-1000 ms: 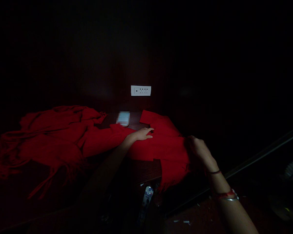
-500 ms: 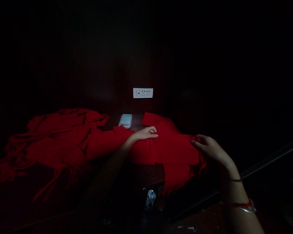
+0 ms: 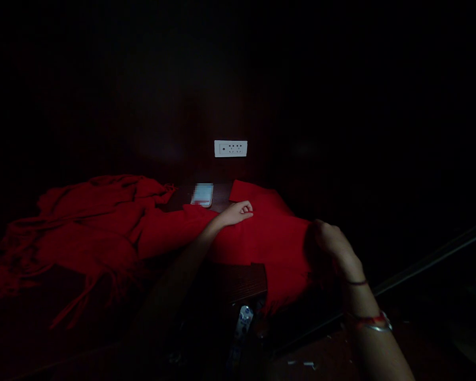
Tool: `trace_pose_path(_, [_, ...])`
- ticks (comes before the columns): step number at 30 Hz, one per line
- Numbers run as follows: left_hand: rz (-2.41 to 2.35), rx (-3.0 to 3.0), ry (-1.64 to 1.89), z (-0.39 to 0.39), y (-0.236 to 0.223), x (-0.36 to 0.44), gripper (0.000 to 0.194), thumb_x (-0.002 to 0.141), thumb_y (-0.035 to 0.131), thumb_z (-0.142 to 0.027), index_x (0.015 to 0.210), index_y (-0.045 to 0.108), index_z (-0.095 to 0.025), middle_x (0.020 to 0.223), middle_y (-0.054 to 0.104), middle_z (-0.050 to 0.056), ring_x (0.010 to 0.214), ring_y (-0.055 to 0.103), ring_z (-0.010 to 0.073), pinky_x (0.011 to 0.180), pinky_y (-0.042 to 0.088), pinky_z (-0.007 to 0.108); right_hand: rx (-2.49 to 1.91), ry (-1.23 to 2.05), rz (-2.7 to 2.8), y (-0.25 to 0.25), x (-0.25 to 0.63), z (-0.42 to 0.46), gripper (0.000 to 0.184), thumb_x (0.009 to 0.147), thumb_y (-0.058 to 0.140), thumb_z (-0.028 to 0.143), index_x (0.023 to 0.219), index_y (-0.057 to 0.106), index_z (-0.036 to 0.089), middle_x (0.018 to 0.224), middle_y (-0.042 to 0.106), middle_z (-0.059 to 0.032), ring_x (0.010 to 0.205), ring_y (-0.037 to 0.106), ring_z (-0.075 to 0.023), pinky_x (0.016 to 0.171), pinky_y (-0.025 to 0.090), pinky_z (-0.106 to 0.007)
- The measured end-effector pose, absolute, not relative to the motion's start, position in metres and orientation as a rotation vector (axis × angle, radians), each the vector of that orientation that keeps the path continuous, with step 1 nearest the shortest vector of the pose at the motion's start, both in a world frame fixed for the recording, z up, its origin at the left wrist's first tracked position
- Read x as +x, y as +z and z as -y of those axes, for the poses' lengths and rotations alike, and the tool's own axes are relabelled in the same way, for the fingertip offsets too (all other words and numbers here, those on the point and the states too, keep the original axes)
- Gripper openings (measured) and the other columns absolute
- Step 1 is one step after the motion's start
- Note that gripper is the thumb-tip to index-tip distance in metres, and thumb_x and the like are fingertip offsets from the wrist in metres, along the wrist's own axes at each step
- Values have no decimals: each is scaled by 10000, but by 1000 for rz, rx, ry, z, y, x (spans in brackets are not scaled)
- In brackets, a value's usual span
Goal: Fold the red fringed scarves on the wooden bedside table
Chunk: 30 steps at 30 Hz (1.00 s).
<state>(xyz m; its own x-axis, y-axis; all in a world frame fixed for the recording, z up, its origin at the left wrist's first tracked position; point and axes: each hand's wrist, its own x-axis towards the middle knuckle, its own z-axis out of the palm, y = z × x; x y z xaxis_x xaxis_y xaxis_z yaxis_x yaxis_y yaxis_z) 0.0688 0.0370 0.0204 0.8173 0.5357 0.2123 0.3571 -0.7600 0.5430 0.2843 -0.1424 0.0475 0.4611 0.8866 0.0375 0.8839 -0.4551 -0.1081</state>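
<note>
A red fringed scarf (image 3: pixel 277 233) lies partly folded on a dark wooden table, its fringed end hanging over the front edge. My left hand (image 3: pixel 238 212) rests on the scarf's middle, fingers curled and pinched on the fabric. At the scarf's right end, my right hand (image 3: pixel 335 246) is closed on the edge with its knuckles up; its fingertips are in shadow. To the left, connected by a flat red stretch, lies a rumpled heap of the same red cloth (image 3: pixel 103 211) with long fringes.
A phone (image 3: pixel 203 194) with a blurred screen lies behind the scarf. On the dark wall is a white socket panel (image 3: pixel 230 148). Below the table edge stands a pale, blue-patterned object (image 3: pixel 244 320). Small white scraps (image 3: pixel 308 364) lie on the floor. Much is too dark to make out.
My right hand has turned and its fingers have curled down at the scarf's right end, casting a shadow there. My left hand stays on the middle, its thumb drawn in. The view shifted slightly.
</note>
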Motion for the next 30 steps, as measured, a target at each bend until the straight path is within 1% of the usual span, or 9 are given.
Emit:
trace_pose_path(2, [-849, 2589, 531, -34, 7, 77, 147, 761, 470, -187, 900, 507, -155, 864, 579, 45, 771, 532, 154, 708, 407, 277, -2680, 8, 1532, 40, 281, 122, 300, 768, 336, 107, 982, 546, 120, 882, 610, -166, 784, 595, -206, 588, 411, -241])
trace_pose_path(5, [-990, 2728, 417, -30, -3, 82, 216, 773, 476, -224, 982, 494, -170, 951, 585, 77, 852, 544, 199, 757, 395, 324, -2718, -32, 1523, 25, 278, 107, 282, 812, 307, 156, 985, 523, 105, 897, 592, -183, 799, 591, -228, 593, 424, -274])
trace_pose_path(11, [-1158, 2866, 377, -27, -2, 79, 220, 820, 396, -218, 989, 509, -135, 952, 576, 135, 857, 542, 248, 767, 371, 388, -2687, -208, 1517, 2, 282, 109, 287, 815, 279, 129, 1011, 486, 95, 878, 564, -153, 751, 577, -207, 574, 412, -267])
trace_pose_path(15, [-1193, 2894, 393, -22, 6, 80, 238, 820, 369, -167, 1018, 498, -140, 1001, 540, 139, 903, 519, 257, 769, 363, 405, -2561, -448, 1576, 1, 277, 112, 299, 818, 281, 127, 1011, 506, 88, 893, 542, -165, 801, 535, -216, 644, 403, -299])
trace_pose_path(18, [-1057, 2979, 486, -6, 19, 83, 258, 825, 355, -163, 1046, 487, -159, 1072, 498, 122, 975, 484, 233, 814, 350, 372, -2331, -588, 1659, 3, 267, 118, 328, 837, 286, 196, 1068, 500, 106, 1006, 514, -176, 913, 486, -244, 748, 385, -359])
trace_pose_path(22, [-758, 3070, 449, 29, 16, 87, 337, 825, 395, -279, 1125, 451, -137, 1223, 421, 127, 1103, 405, 230, 913, 293, 337, -2026, -387, 1955, -7, 254, 131, 421, 840, 313, 348, 1202, 414, 159, 1191, 447, -132, 1085, 402, -219, 881, 333, -367])
trace_pose_path(25, [-719, 3018, 326, 45, -10, 84, 535, 797, 408, -445, 1217, 367, -116, 1296, 342, 150, 1186, 312, 252, 948, 259, 362, -2134, -147, 2084, -22, 252, 137, 550, 808, 306, 492, 1273, 329, 199, 1281, 375, -122, 1178, 315, -243, 913, 292, -435])
trace_pose_path(28, [-689, 2982, 351, 47, -33, 75, 620, 782, 372, -524, 1256, 317, -129, 1324, 294, 143, 1210, 276, 237, 957, 248, 369, -2283, -34, 2080, -30, 255, 136, 626, 786, 256, 567, 1305, 262, 216, 1347, 262, -128, 1232, 210, -267, 932, 234, -484])
trace_pose_path(30, [-649, 2979, 387, 43, -38, 69, 668, 765, 369, -557, 1269, 295, -124, 1333, 272, 149, 1219, 256, 235, 962, 239, 370, -2299, 26, 2089, -28, 257, 136, 657, 774, 255, 588, 1314, 237, 213, 1358, 228, -139, 1238, 188, -274, 938, 220, -491])
